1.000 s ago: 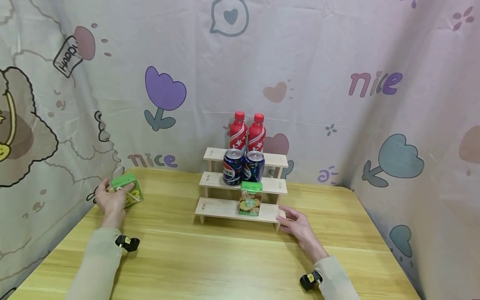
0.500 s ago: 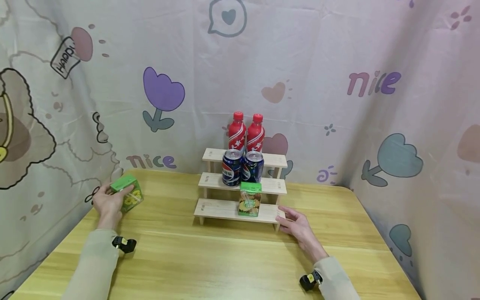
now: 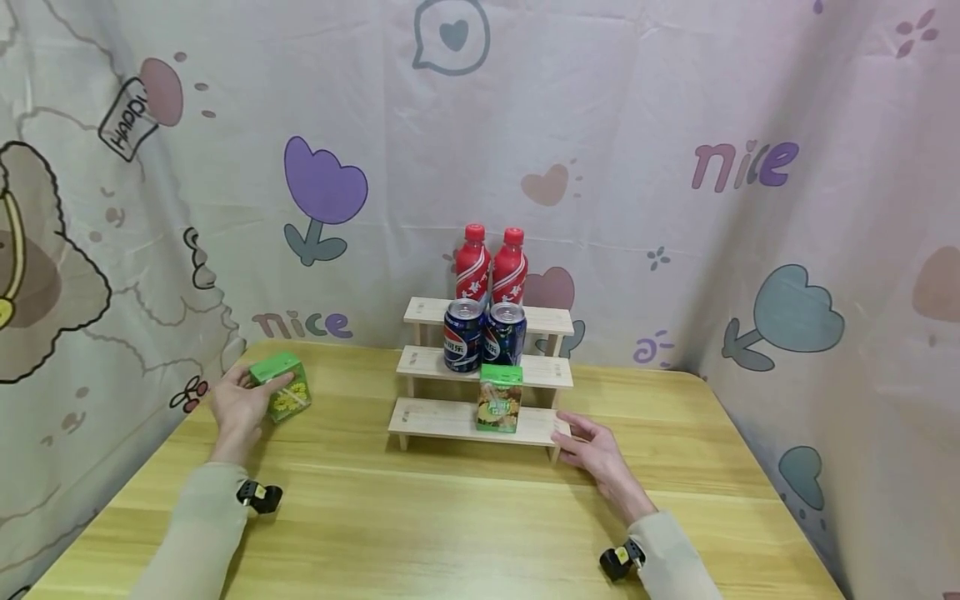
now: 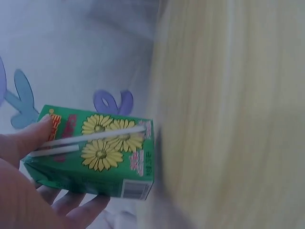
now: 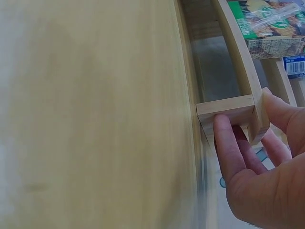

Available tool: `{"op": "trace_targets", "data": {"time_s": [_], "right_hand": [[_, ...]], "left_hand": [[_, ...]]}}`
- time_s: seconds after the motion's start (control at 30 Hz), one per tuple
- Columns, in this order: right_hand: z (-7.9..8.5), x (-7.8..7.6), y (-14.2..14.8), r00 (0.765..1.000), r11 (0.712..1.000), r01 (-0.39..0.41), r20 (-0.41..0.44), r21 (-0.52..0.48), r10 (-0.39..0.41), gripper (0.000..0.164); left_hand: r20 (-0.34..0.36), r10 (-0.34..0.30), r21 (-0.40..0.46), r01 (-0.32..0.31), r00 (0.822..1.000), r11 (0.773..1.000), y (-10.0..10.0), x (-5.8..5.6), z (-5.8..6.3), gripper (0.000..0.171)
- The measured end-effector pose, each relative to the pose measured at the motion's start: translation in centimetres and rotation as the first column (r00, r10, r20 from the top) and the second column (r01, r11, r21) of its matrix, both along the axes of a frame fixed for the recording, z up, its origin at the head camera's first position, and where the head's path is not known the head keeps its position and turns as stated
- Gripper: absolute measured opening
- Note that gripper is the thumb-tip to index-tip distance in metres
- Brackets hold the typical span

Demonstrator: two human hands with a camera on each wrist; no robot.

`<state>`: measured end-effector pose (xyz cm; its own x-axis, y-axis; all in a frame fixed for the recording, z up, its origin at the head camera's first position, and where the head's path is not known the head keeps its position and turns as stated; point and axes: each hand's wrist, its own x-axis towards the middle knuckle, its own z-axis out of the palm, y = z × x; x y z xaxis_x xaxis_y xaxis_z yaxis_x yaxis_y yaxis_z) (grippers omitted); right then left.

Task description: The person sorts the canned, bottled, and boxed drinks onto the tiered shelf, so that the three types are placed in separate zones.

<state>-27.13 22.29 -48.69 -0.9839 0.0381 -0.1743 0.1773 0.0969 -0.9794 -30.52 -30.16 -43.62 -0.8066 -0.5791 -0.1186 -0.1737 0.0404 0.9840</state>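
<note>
My left hand (image 3: 238,410) grips a green drink carton (image 3: 288,390) at the table's left side, thumb on one face and fingers around the other side. In the left wrist view the carton (image 4: 95,148) shows yellow flowers and a white straw on its face. My right hand (image 3: 596,454) holds the right end of the lowest step of a wooden three-step display rack (image 3: 435,418). The right wrist view shows the thumb over the board and fingertips (image 5: 223,125) against its end leg. Another green carton (image 3: 499,400) stands upright on that lowest step.
Two blue cans (image 3: 463,337) stand side by side on the middle step. Behind them, two red-capped bottles (image 3: 472,267) are on the top step. The wooden table (image 3: 420,525) meets a printed curtain (image 3: 622,108) at the back and sides.
My left hand has carried the carton a little to the right, its tilt shifting slightly. The right hand keeps its hold on the rack, which stays put.
</note>
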Motion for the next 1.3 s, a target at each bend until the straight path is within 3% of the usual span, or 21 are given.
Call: {"op": "trace_targets", "data": {"time_s": [0.1, 0.23, 0.4, 0.57, 0.93, 1.17, 1.3], "right_hand": [[0.0, 0.0, 0.0, 1.0, 1.0, -0.001, -0.003, -0.001, 0.001, 0.056], [0.1, 0.0, -0.1, 1.0, 1.0, 0.003, 0.01, -0.009, -0.003, 0.055], [0.3, 0.0, -0.1, 1.0, 1.0, 0.002, 0.01, -0.006, -0.002, 0.057], [0.5, 0.1, -0.2, 1.0, 1.0, -0.001, 0.008, -0.003, 0.001, 0.056], [0.4, 0.0, -0.1, 1.0, 1.0, -0.002, 0.005, -0.014, 0.002, 0.056], [0.4, 0.1, -0.2, 1.0, 1.0, 0.005, 0.002, -0.007, -0.005, 0.055], [0.3, 0.1, -0.2, 1.0, 1.0, 0.002, -0.003, -0.01, -0.002, 0.056]], "left_hand": [[0.014, -0.087, -0.077, 0.087, 0.996, 0.993, 0.9, 0.1, 0.5, 0.077], [0.013, -0.203, -0.146, 0.203, 0.979, 0.968, 2.0, 0.3, 1.5, 0.082], [-0.035, -0.319, -0.209, 0.305, 0.947, 0.929, 3.5, 0.8, 2.9, 0.079], [-0.083, -0.407, -0.205, 0.384, 0.909, 0.9, 4.8, 1.1, 3.7, 0.075], [-0.098, -0.507, -0.24, 0.474, 0.857, 0.847, 7.0, 1.0, 4.1, 0.064], [-0.142, -0.589, -0.31, 0.529, 0.796, 0.79, 8.5, 1.2, 4.3, 0.063], [-0.156, -0.612, -0.329, 0.544, 0.775, 0.772, 9.4, 1.1, 4.1, 0.059]]}}
